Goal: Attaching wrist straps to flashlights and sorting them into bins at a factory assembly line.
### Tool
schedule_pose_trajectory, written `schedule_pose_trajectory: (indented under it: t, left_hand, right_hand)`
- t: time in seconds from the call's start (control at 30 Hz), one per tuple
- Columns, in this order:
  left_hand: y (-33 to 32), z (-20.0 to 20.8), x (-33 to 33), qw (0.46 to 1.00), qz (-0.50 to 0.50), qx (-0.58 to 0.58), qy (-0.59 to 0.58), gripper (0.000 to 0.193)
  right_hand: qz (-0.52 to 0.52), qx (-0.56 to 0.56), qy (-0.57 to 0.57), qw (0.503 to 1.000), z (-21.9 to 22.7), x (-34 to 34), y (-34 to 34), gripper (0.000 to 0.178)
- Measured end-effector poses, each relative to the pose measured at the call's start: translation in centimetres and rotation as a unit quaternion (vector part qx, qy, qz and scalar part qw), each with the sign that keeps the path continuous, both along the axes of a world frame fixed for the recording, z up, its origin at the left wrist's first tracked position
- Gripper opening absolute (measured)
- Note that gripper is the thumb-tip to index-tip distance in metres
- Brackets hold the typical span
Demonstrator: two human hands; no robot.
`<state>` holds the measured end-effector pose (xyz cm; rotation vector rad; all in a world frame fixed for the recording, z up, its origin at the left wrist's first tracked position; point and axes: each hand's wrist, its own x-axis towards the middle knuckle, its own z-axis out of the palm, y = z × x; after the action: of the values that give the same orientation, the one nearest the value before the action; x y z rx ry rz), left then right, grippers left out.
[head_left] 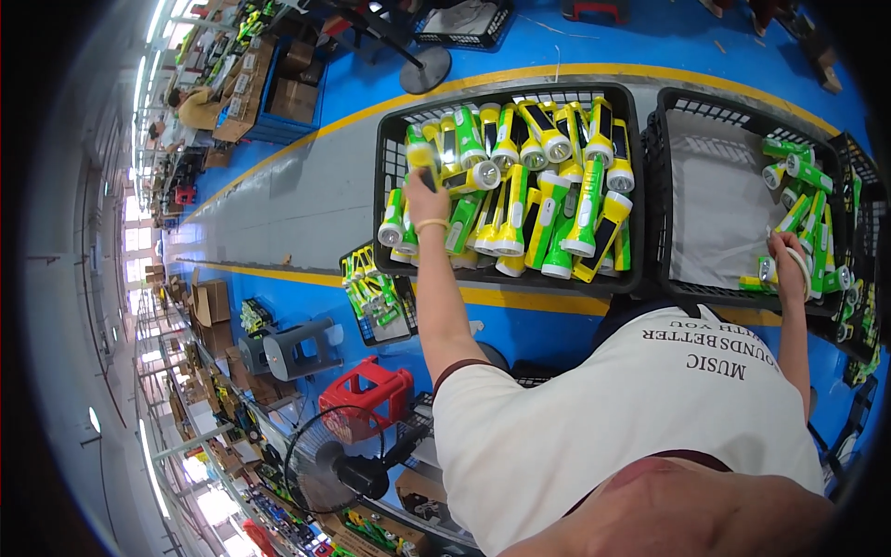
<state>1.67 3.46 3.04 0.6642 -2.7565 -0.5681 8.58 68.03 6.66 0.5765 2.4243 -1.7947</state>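
My left hand (pixel 428 199) is closed around a yellow and green flashlight (pixel 422 156), slightly blurred, over the left side of a black crate (pixel 509 93). This crate is heaped with yellow and green flashlights (pixel 584 209), some with dark panels and round clear lenses. To the right, my right hand (pixel 789 264) reaches into a second black crate (pixel 657 186). Its fingers are closed at the lower end of a yellow-green flashlight (pixel 794 215); the grip is partly hidden. More green flashlights (pixel 820 227) lie around that hand along the crate's right side.
Grey sheeting (pixel 705 200) lines the right crate. Beyond its right edge stands another crate with flashlights (pixel 852 302). A smaller crate of flashlights (pixel 371 292), a red stool (pixel 365 395) and a fan (pixel 336 461) stand at the left. A round black stand base (pixel 426 71) is on the far floor.
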Motion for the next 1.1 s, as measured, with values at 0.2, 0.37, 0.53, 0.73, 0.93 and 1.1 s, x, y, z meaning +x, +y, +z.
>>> schedule_pose_trajectory:
  t: [0.2, 0.37, 0.53, 0.73, 0.93, 1.1]
  left_hand:
    - [-9.0, -0.4, -4.5, 0.986, 0.03, -0.148, -0.072, 0.045]
    - [-7.1, -0.6, -2.0, 0.94, 0.197, -0.123, -0.252, 0.06]
    - [-10.8, -1.3, 3.7, 0.968, 0.109, -0.095, -0.204, 0.057]
    - [-0.4, 3.2, -3.2, 0.99, -0.003, -0.142, -0.01, 0.043]
    - [37.0, 4.7, -1.9, 0.819, -0.435, 0.374, -0.019, 0.032]
    - [59.2, -5.6, 4.0, 0.714, -0.644, 0.272, -0.034, 0.047]
  right_hand:
    - [0.004, 0.026, -0.001, 1.0, 2.0, -0.2, 0.5, 0.021]
    - [-0.02, 0.157, 0.008, 0.987, 2.2, 2.6, 3.4, 0.023]
    - [-0.088, 0.013, -0.036, 0.995, 0.9, 4.2, 8.2, 0.016]
    - [-0.151, -0.082, -0.139, 0.975, -4.2, 5.8, 16.2, 0.016]
    - [-0.083, -0.028, -0.169, 0.982, -4.5, 5.2, 20.4, 0.021]
    - [-0.096, -0.089, -0.085, 0.988, -5.0, 3.4, 19.1, 0.016]
